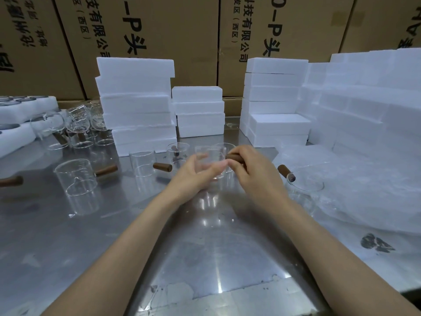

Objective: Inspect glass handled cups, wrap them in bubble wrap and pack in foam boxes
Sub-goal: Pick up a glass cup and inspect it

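We are at the inspection step. Our right hand (248,165) pinches the brown handle (234,158) of a glass cup (210,160), fingers curled round it, while our left hand (196,172) cups the glass body with fingers spread and lightly bent against its wall. The cup is held just above the middle of the steel bench (205,247), well in from the near edge.

More cups stand toward the left edge, one (76,176) near us, and another (305,181) lies on the bubble wrap (353,190) at the right edge. Foam boxes (136,103) are stacked along the far edge.

If the glass looks sound, the next move is likely to carry it right onto the wrap, keeping hold of the handle so the glass does not slip.
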A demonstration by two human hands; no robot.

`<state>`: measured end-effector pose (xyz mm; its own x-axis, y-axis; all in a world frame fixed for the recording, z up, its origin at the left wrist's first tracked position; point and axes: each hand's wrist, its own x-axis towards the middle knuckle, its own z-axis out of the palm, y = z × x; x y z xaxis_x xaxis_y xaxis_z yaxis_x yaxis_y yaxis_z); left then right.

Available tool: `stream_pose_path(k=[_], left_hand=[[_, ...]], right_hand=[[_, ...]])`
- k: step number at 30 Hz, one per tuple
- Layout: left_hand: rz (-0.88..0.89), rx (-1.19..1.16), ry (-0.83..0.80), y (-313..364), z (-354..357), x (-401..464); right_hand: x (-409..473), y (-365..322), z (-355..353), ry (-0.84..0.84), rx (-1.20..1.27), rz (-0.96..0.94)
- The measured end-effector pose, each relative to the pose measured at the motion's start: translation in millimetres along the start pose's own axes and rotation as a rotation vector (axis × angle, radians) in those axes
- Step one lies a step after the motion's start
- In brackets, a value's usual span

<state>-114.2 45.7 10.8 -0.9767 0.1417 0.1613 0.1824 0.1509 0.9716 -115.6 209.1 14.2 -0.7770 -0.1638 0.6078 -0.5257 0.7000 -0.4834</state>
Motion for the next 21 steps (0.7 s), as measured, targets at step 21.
stream_pose_path(k=[21], left_hand=[[0.035,-0.181,-0.334,-5.2,-20.9,6.0]], right_hand=[[4.7,-0.5,-29.3,-0.972,1.353,0.853]])
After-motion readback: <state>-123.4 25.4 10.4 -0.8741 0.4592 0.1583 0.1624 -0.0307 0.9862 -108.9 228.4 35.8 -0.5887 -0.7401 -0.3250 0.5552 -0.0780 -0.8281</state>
